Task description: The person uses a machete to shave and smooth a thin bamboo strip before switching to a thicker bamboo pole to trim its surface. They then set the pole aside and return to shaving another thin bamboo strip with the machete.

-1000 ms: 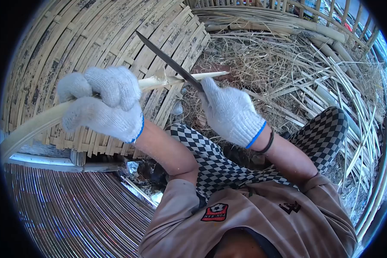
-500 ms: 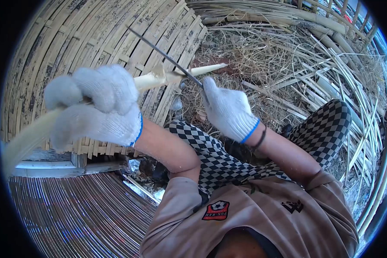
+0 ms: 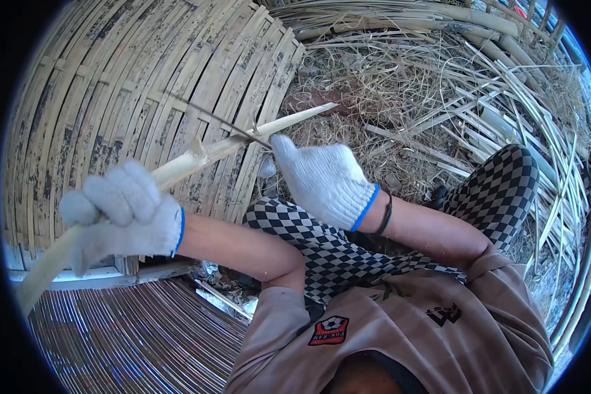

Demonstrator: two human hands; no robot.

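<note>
Head view: woven bamboo mat; straw-littered ground

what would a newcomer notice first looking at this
Two white-gloved hands at the centre: the left hand grips a long pale bamboo strip that slants across the frame, while the right hand holds a thin dark knife whose blade lies across the strip. Behind them on the left stands a large woven bamboo panel, and on the right the ground is littered with bamboo offcuts and dry shavings.
</note>
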